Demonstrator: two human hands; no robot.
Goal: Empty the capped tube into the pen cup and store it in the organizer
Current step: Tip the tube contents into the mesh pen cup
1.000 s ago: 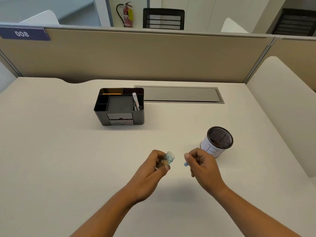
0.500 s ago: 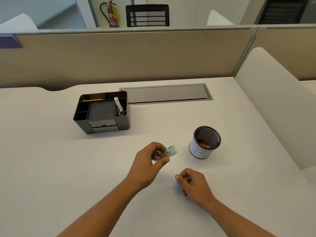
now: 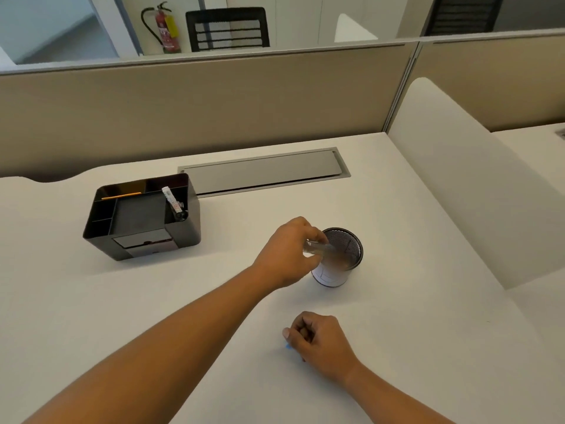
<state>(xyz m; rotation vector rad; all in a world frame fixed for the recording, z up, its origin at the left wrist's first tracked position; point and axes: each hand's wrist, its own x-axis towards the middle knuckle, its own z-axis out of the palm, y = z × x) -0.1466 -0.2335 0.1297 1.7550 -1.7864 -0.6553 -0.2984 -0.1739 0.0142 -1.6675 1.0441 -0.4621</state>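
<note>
My left hand (image 3: 290,252) grips a small clear tube (image 3: 321,249), tilted with its open end over the mouth of the mesh pen cup (image 3: 351,240); the tube looks blurred. The cup stands on the white desk, right of centre. My right hand (image 3: 318,338) rests on the desk nearer me, fingers curled around a small blue cap (image 3: 288,346), of which only an edge shows. The black desk organizer (image 3: 140,218) stands to the left, holding an orange pencil (image 3: 120,196) at the back and a white marker in its right slot.
A grey cable flap (image 3: 263,171) lies flush in the desk behind the cup. A beige partition runs along the back edge. A white side panel (image 3: 458,179) rises at the desk's right.
My left hand has carried the tube rightward and tipped it over the pen cup. My right hand, holding the cap, dropped onto the desk and stayed there.
</note>
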